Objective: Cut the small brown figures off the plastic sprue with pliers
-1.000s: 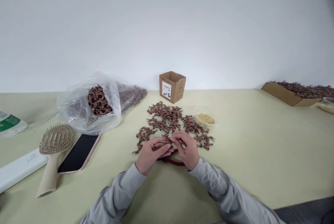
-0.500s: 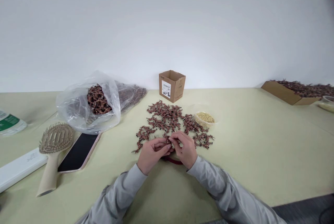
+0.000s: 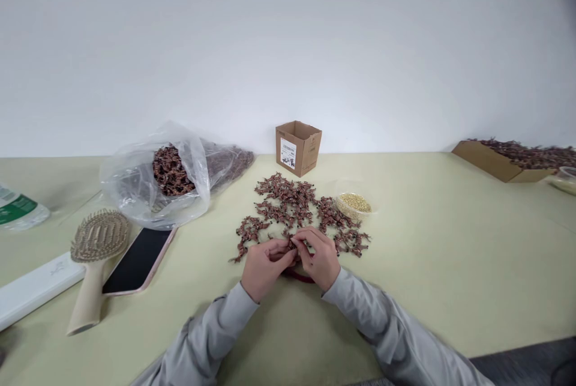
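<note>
My left hand [image 3: 264, 267] and my right hand [image 3: 320, 259] meet fingertip to fingertip in front of a loose spread of small brown animal-shaped figurines [image 3: 288, 197]. Thumb and fingers of the left hand are closed on a small brown figurine, mostly covered by the fingers. The right hand is pinched at the same spot; whatever its fingertips grip is too small to make out. Below the hands, part of a dark red curved item [image 3: 298, 277] shows on the table. A clear round tub of tiny gold pieces [image 3: 355, 203] stands beyond the right hand.
Behind the figurines stands an open cardboard box [image 3: 297, 149]. To the left are a clear plastic bag [image 3: 121, 182] of brown figurines, a phone [image 3: 137, 261], a hairbrush [image 3: 94, 260], a white box [image 3: 40, 290] and a bottle [image 3: 20, 209]. A cardboard tray [image 3: 490, 161] of brown pieces lies far right.
The whole view has shifted slightly. My left hand has moved a little to the right, closer against my right hand; both keep their pinched hold.
</note>
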`<move>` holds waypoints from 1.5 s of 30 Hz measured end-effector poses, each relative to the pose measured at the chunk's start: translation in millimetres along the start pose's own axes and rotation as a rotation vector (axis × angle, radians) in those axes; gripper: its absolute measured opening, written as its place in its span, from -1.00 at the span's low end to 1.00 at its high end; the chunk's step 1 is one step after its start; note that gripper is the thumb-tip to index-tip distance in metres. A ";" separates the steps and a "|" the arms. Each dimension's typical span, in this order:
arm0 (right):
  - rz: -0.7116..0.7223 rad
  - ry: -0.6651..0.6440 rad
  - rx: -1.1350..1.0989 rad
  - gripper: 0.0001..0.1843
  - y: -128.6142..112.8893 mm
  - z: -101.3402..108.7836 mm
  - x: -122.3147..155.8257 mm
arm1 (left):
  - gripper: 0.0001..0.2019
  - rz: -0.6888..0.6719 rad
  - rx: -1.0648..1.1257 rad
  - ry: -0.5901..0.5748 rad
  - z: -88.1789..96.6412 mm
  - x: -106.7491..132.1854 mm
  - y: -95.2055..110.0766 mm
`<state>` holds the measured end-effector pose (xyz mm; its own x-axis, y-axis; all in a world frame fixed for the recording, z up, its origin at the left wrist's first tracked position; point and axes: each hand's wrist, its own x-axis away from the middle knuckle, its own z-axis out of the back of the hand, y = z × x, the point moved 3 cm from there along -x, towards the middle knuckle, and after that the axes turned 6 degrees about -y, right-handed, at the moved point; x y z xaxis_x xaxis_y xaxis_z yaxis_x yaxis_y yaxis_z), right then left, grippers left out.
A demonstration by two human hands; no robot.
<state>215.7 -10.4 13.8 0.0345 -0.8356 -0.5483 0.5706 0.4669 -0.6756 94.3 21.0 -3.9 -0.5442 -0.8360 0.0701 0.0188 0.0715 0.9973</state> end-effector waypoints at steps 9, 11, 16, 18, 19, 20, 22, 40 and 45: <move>-0.003 -0.006 -0.012 -0.84 -1.5 0.6 -0.6 | -0.91 -0.076 -0.156 0.111 -1.1 3.9 1.2; -0.014 -0.003 -0.016 -0.84 -0.5 0.7 -0.8 | -0.91 -0.073 -0.141 0.115 -1.1 4.3 1.7; -0.067 0.004 -0.006 -0.83 3.4 1.2 -2.5 | -0.78 -0.023 0.025 0.050 -0.7 0.7 1.1; -0.080 -0.003 0.011 -0.84 3.8 2.9 -4.0 | -0.72 0.010 0.104 0.033 0.9 -1.1 0.4; -0.084 -0.008 0.022 -0.84 3.9 4.7 -5.0 | -0.70 0.027 0.141 0.033 2.1 -1.8 0.0; -0.085 -0.011 0.036 -0.84 3.9 7.1 -6.2 | -0.68 0.041 0.178 0.040 3.3 -2.1 -0.3; -0.081 -0.022 0.069 -0.83 3.8 13.6 -8.4 | -0.65 0.062 0.251 0.060 5.9 -2.0 -0.1; 0.104 -0.696 0.605 -0.74 0.8 -13.1 38.2 | -0.61 0.059 0.527 -0.007 28.6 8.6 14.3; 0.034 -0.840 0.373 -0.87 3.1 6.7 30.5 | -0.65 0.050 0.529 0.020 37.2 11.9 12.3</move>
<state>224.0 -36.4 -1.7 0.5573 -0.8272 0.0720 0.7813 0.4931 -0.3826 56.8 32.2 8.3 -0.5375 -0.8342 0.1232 -0.3837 0.3721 0.8452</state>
